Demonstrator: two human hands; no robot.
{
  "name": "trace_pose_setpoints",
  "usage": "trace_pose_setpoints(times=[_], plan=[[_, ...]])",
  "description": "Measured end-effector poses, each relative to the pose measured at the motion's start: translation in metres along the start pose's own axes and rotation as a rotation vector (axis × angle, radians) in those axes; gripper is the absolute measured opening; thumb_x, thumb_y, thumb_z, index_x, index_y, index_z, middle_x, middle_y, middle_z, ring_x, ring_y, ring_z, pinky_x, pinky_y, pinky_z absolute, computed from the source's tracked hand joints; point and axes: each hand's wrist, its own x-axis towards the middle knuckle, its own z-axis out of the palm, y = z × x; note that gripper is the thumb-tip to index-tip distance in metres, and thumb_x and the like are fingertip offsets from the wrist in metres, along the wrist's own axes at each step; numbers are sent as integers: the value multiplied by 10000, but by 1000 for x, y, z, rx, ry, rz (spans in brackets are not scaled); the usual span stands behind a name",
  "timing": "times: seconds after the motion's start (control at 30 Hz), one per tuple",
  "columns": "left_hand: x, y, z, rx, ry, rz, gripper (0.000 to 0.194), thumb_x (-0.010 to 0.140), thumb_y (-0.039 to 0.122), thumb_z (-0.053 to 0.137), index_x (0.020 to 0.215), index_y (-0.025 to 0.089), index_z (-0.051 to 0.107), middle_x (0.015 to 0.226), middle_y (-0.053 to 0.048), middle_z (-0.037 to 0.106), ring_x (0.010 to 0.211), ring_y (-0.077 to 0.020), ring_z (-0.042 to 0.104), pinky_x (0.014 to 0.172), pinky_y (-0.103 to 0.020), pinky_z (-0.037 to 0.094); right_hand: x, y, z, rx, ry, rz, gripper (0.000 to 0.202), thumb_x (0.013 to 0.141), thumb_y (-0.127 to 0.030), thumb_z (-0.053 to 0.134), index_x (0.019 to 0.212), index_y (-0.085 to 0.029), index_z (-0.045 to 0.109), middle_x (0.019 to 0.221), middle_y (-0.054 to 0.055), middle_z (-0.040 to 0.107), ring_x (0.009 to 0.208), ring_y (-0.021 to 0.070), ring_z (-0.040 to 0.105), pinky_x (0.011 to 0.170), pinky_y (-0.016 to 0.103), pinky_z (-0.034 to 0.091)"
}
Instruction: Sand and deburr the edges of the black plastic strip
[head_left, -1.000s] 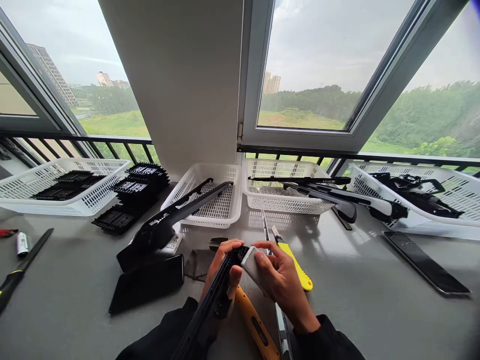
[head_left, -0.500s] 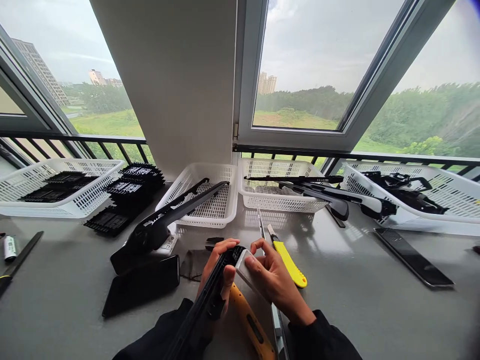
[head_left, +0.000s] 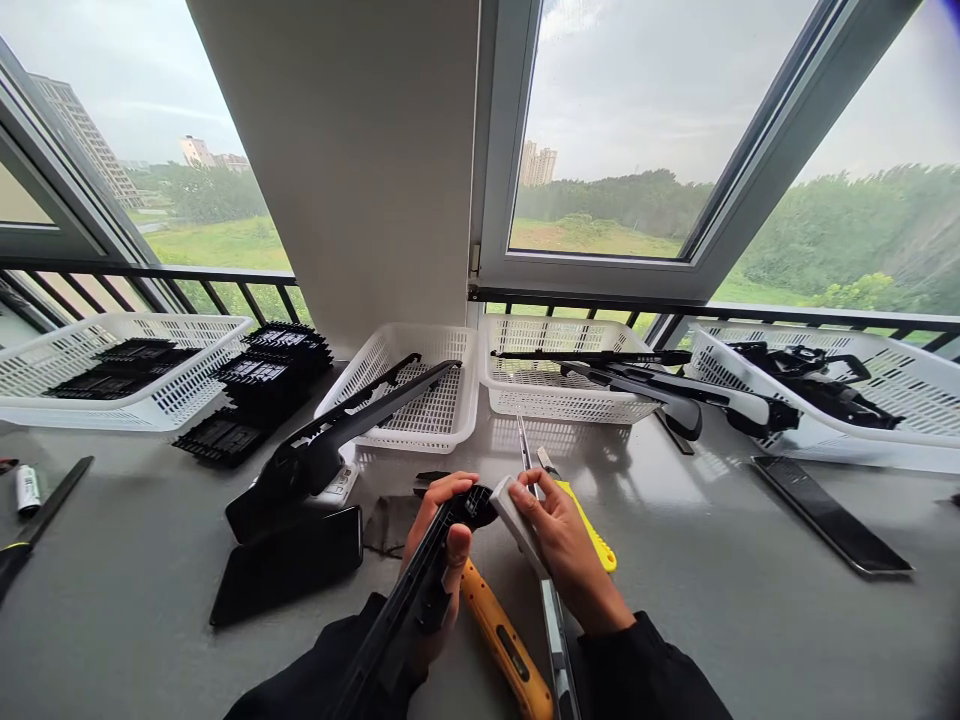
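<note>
My left hand [head_left: 437,508] is wrapped around a long black plastic trim piece [head_left: 397,610]. Its rounded, ribbed end points up between the thumb and fingers, and the lower end runs toward my body. In my right hand [head_left: 568,545], a white plastic cover [head_left: 512,512] is pinched between thumb and fingers. A small gap separates the cover from the rounded end. Below the hands lies a tool with an orange handle [head_left: 501,640], beside a long metal strip [head_left: 553,630]. A yellow utility knife [head_left: 596,530] is partly hidden behind my right hand.
White baskets [head_left: 457,440] line the window side, several holding black parts. Stacked black grilles [head_left: 262,385] stand at left. A black phone [head_left: 289,565] lies left of my hands; a dark flat slab [head_left: 832,515] lies right. A long blade [head_left: 56,505] is far left.
My right hand has drawn the white cover slightly up and right, away from the black trim piece's end. My left hand keeps its grip, and the view has shifted slightly.
</note>
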Motion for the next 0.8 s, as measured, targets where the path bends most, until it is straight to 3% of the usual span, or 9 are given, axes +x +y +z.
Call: trace_pose_setpoints(times=[0.07, 0.23, 0.37, 0.5, 0.67, 0.8], plan=[[1, 1, -2, 44, -63, -8, 460, 1083, 626, 551, 1322, 258, 688, 1392, -127, 684, 1324, -313, 653, 1173, -477, 520, 0, 1, -1, -8, 34, 4, 720, 768, -868, 784, 942, -254, 449, 569, -110, 439, 454, 68, 310, 439, 201, 208], [3, -3, -6, 108, -226, 124, 532, 1066, 673, 552, 1364, 254, 687, 1324, -119, 733, 1272, -294, 688, 1120, -426, 555, 0, 4, -5, -4, -78, 25, 680, 796, -819, 805, 944, -245, 472, 625, -81, 529, 482, 75, 387, 457, 197, 258], [2, -3, -5, 122, -232, 116, 566, 1064, 680, 539, 1387, 240, 691, 1344, -137, 746, 1293, -302, 694, 1153, -442, 541, 0, 2, -11, -52, 0, 42, 713, 748, -851, 815, 905, -241, 482, 578, -86, 512, 457, 74, 365, 444, 203, 239], [2, -1, -5, 142, -279, 143, 587, 1058, 675, 557, 1405, 224, 698, 1345, -150, 758, 1285, -308, 714, 1123, -423, 575, -1, -5, -16, -41, -162, 50, 678, 778, -812, 822, 897, -239, 480, 581, -80, 532, 473, 73, 382, 471, 197, 246], [1, 6, 0, 155, -232, 122, 607, 1057, 690, 524, 1406, 229, 708, 1336, -149, 759, 1278, -310, 715, 1151, -437, 551, -2, -9, -19, -97, -68, 53, 696, 742, -831, 833, 867, -232, 501, 589, -65, 552, 488, 80, 405, 466, 199, 261], [0, 11, 3, 156, -237, 128, 604, 1059, 686, 522, 1419, 234, 696, 1334, -146, 755, 1278, -305, 710, 1137, -422, 556, -4, -10, -19, -89, -169, 63, 676, 777, -817, 822, 863, -235, 489, 575, -75, 526, 484, 73, 369, 467, 199, 240]])
